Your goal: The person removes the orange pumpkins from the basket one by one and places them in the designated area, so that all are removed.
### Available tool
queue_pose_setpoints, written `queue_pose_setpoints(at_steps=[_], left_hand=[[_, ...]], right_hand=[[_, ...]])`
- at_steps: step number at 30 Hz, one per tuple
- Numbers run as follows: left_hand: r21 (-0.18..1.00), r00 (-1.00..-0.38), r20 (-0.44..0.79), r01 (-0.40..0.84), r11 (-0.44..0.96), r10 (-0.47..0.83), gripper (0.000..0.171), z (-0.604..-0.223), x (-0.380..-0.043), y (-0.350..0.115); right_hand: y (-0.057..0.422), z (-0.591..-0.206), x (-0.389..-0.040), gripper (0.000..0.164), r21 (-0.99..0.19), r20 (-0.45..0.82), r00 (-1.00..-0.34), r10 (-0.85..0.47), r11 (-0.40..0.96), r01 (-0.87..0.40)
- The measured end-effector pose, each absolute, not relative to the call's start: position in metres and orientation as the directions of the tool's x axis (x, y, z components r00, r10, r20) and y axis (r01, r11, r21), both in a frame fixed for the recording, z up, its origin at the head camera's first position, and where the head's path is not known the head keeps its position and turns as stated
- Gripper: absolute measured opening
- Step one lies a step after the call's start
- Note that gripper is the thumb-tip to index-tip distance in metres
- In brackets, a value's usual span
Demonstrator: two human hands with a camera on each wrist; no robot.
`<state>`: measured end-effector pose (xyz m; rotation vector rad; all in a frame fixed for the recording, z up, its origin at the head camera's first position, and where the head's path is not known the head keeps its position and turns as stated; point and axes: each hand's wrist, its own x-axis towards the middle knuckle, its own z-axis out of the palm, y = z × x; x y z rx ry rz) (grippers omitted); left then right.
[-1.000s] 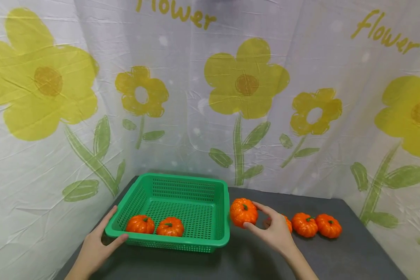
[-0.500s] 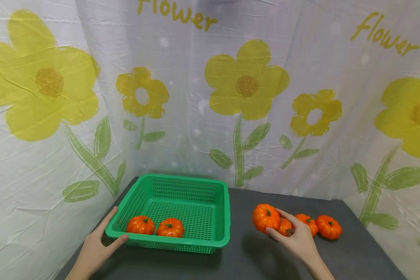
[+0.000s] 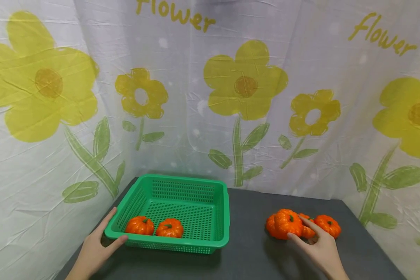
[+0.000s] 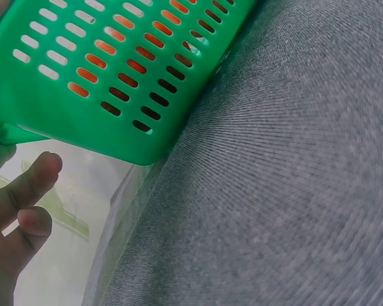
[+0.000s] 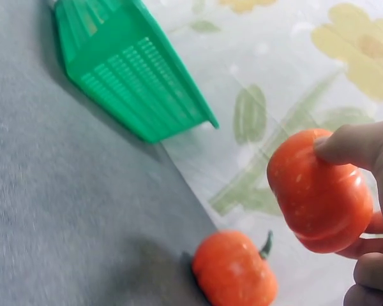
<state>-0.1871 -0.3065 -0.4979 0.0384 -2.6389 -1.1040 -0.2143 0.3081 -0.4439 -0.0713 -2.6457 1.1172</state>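
My right hand point(image 3: 320, 245) pinches a small orange pumpkin point(image 3: 288, 223) between thumb and fingers, held up off the dark table; the right wrist view shows this held pumpkin point(image 5: 316, 191) from the side, above another pumpkin point(image 5: 233, 271). Behind it in the head view are a partly covered pumpkin point(image 3: 271, 225) to its left, one mostly hidden point(image 3: 307, 232) and one at the right end point(image 3: 328, 226). At the left, my left hand point(image 3: 95, 247) grips the near left corner of a green plastic basket point(image 3: 226, 212), thumb on the front rim. Two pumpkins point(image 3: 140, 225) lie inside along its front wall.
The dark grey table point(image 3: 245, 252) reaches back to a white curtain point(image 3: 182, 128) printed with yellow flowers, which also closes off both sides. Basket and loose pumpkins stand apart, with bare tabletop between them.
My right hand has carried the pumpkin rightward, from beside the basket to in front of the loose pumpkins. The left hand and basket have stayed in place.
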Motion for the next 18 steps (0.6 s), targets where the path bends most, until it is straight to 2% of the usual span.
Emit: queue_pose_setpoints(at_steps=[10,14,18], left_hand=[[0.704,-0.963,0.237,0.08,0.706,-0.127,0.095,-0.497,-0.187,-0.307],[0.705,-0.96,0.251,0.093,0.703,-0.125,0.095,-0.497,-0.187,-0.307],[0.705,-0.959,0.253,0.092,0.703,-0.127,0.095,-0.497,-0.186,-0.306]], right_hand=[[0.343,-0.444,-0.207,0.094,-0.694,0.092,-0.965,0.246,0.711,0.115],[0.354,-0.447,-0.203,0.098,-0.714,0.038,-0.94,0.339,0.667,0.211],[0.362,-0.453,-0.2,0.097,-0.745,0.032,-0.91,0.412,0.617,0.253]])
